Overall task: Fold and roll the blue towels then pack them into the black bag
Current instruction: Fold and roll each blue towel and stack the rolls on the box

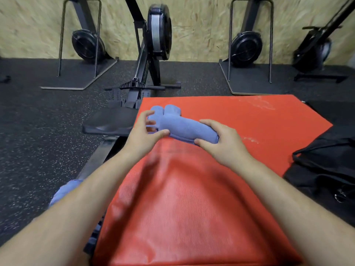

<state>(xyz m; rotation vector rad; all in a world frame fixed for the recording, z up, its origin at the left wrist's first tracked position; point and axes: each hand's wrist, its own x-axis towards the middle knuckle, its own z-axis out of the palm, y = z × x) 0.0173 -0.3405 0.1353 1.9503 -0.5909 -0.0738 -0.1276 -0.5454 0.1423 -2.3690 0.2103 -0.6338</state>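
Observation:
A rolled blue towel (189, 129) lies across the far part of the red mat (192, 198). My right hand (222, 141) grips its right end, thumb at the near side and fingers over the top. My left hand (146, 129) curls round its left end, thumb underneath. Two more rolled blue towels (165, 110) sit just behind it, touching it. Another blue towel (63, 191) lies unrolled at the left, mostly hidden under my left forearm. The black bag (326, 169) lies on the floor to the right of the mat.
A rowing machine stands ahead, its black seat (109, 121) and rail (99, 156) running along the mat's left edge. More rowing machines (245, 47) are stored upright against the wood-panel wall. Dark speckled rubber floor surrounds the mat.

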